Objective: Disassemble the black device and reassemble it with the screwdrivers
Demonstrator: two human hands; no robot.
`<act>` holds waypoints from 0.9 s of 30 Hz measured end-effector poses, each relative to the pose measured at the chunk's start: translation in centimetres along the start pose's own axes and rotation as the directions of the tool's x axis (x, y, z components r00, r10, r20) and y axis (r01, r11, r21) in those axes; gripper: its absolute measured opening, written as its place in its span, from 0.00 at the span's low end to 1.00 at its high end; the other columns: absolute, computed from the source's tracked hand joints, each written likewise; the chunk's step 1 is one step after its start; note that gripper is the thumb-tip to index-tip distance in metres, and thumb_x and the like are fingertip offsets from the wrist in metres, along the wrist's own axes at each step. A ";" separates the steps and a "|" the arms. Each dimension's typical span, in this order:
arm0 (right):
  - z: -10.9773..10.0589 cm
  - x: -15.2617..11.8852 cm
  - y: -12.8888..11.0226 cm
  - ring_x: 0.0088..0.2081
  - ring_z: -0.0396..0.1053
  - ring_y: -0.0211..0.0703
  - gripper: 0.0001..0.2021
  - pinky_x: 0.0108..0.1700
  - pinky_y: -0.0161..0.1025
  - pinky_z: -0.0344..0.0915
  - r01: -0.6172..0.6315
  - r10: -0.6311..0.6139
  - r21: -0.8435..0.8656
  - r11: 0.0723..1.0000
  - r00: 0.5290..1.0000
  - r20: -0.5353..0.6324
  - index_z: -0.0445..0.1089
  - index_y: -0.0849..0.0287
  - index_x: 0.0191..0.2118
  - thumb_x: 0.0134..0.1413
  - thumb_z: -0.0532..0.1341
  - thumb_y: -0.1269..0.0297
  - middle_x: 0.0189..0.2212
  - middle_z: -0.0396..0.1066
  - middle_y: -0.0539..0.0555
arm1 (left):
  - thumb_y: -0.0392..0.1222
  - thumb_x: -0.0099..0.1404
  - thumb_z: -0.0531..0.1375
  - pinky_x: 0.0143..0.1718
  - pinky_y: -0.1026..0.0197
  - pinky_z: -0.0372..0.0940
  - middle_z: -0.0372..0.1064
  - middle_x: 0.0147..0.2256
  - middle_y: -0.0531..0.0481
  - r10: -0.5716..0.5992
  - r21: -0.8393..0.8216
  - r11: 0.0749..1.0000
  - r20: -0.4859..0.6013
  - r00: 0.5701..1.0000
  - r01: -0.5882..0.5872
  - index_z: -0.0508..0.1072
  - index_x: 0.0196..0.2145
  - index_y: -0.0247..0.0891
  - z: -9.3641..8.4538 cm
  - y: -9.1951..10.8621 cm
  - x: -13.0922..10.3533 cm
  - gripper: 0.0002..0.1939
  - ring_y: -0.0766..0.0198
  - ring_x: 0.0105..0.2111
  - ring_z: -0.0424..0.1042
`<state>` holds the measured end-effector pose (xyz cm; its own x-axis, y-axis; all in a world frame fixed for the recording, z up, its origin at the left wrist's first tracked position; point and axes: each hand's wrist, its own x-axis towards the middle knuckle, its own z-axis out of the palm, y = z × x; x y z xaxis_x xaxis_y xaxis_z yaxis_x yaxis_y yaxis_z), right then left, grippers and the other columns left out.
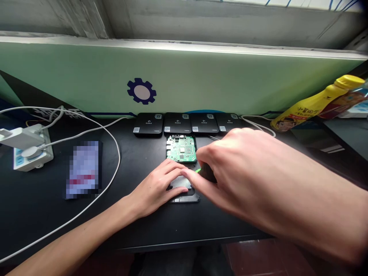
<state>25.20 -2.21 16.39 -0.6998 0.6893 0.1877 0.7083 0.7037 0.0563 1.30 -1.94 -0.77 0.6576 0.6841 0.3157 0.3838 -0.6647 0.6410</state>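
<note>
Cover (186, 199) lies on the table (129, 230) with a grey plate (181, 183) in it; the left hand (159, 183) reaches over from 9 o'clock, thumb and fingers apart, the thumb tip on or just over the plate. At about 2 o'clock the right hand (232, 163) is clamped round a dark tool (207, 173) with a green part; whether its tip touches anything is hidden. At 12 o'clock, just beyond, a green board (181, 148) sits exposed in its black shell. So the opening looks done — shell and cover are apart — while the plate remains in the cover, and these two parts are not yet closed up. Farther out at 12 o'clock stand four closed boxes (148, 124) in a row; a yellow bottle (310, 103) leans at 2 o'clock, a power strip (31, 153) between 9 and 10.
</note>
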 end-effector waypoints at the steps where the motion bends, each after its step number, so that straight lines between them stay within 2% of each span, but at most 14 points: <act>1: 0.1 0.1 -0.1 0.21 0.52 0.39 0.22 0.30 0.44 0.45 -0.015 0.014 -0.005 1.000 1.000 -0.014 0.62 0.53 0.25 0.72 0.66 0.56 0.20 0.61 0.47 | 0.43 0.81 0.65 0.61 0.46 0.76 0.77 0.58 0.40 -0.009 0.005 1.000 0.004 1.000 0.009 0.76 0.58 0.39 0.0 0.0 0.0 0.12 0.47 0.63 0.74; 4: 0.7 0.6 0.1 0.21 0.52 0.38 0.25 0.30 0.44 0.45 0.005 -0.004 0.037 0.999 1.000 -0.021 0.60 0.54 0.24 0.76 0.62 0.55 0.20 0.62 0.47 | 0.44 0.81 0.65 0.61 0.45 0.76 0.77 0.58 0.40 -0.027 0.001 1.000 0.016 0.999 0.027 0.75 0.60 0.39 0.1 -0.1 0.0 0.14 0.46 0.63 0.74; 7: 1.0 0.7 0.8 0.23 0.55 0.37 0.21 0.30 0.44 0.46 0.084 -0.087 0.120 0.989 0.996 0.025 0.62 0.55 0.27 0.75 0.62 0.59 0.24 0.65 0.47 | 0.44 0.81 0.66 0.62 0.46 0.75 0.76 0.59 0.41 -0.018 -0.007 1.000 0.011 1.000 0.018 0.75 0.62 0.41 0.1 -0.2 -0.1 0.15 0.47 0.64 0.74; 10: 1.0 0.1 1.6 0.29 0.61 0.39 0.13 0.33 0.42 0.51 0.089 -0.100 0.179 0.980 0.993 0.055 0.67 0.55 0.33 0.74 0.63 0.63 0.30 0.69 0.48 | 0.44 0.81 0.66 0.62 0.48 0.75 0.76 0.59 0.42 0.004 -0.008 1.000 0.002 1.000 -0.004 0.75 0.61 0.42 0.1 -0.2 -0.1 0.14 0.49 0.62 0.74; 14: 0.5 -0.6 2.6 0.36 0.67 0.43 0.10 0.38 0.42 0.58 0.088 -0.102 0.234 0.968 0.994 0.050 0.73 0.56 0.42 0.77 0.60 0.59 0.38 0.74 0.52 | 0.44 0.80 0.68 0.63 0.49 0.73 0.76 0.59 0.43 -0.017 -0.032 0.999 0.020 1.000 0.018 0.75 0.60 0.42 0.2 -0.3 -0.1 0.15 0.52 0.61 0.73; 17: 0.3 -0.8 3.4 0.35 0.69 0.41 0.09 0.36 0.41 0.59 0.090 -0.120 0.275 0.957 0.988 0.094 0.75 0.54 0.43 0.76 0.62 0.57 0.37 0.76 0.50 | 0.45 0.79 0.68 0.64 0.49 0.72 0.76 0.59 0.43 -0.027 -0.031 0.999 0.026 0.999 0.028 0.75 0.60 0.42 0.2 -0.3 -0.1 0.16 0.53 0.61 0.72; 21: 0.5 -0.5 3.8 0.31 0.67 0.38 0.04 0.32 0.42 0.55 0.037 -0.083 0.275 0.961 0.984 0.159 0.76 0.53 0.40 0.70 0.66 0.63 0.34 0.77 0.47 | 0.44 0.80 0.68 0.64 0.50 0.72 0.76 0.60 0.43 -0.029 -0.021 0.999 0.035 0.999 0.029 0.75 0.62 0.42 0.2 -0.4 -0.1 0.17 0.53 0.62 0.72; 23: 0.8 0.0 3.4 0.30 0.67 0.39 0.07 0.33 0.43 0.54 0.005 -0.035 0.223 0.975 0.991 0.132 0.75 0.54 0.38 0.70 0.66 0.61 0.33 0.77 0.49 | 0.44 0.80 0.68 0.64 0.49 0.73 0.76 0.60 0.43 -0.023 -0.016 1.000 0.031 0.999 0.023 0.76 0.62 0.43 0.2 -0.4 -0.1 0.17 0.52 0.62 0.73; 27: 1.2 1.1 1.7 0.27 0.62 0.43 0.22 0.32 0.45 0.49 -0.020 0.020 0.051 0.999 1.000 0.006 0.70 0.54 0.31 0.75 0.60 0.46 0.27 0.71 0.52 | 0.45 0.80 0.68 0.62 0.48 0.76 0.77 0.59 0.43 -0.005 0.021 1.000 -0.020 1.000 0.006 0.76 0.64 0.44 0.4 -0.4 -0.2 0.18 0.51 0.59 0.76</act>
<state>25.56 -0.07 15.54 -0.6863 0.7041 0.1825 0.7165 0.6976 0.0027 1.23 -1.94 -1.38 0.6428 0.6932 0.3260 0.4012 -0.6672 0.6276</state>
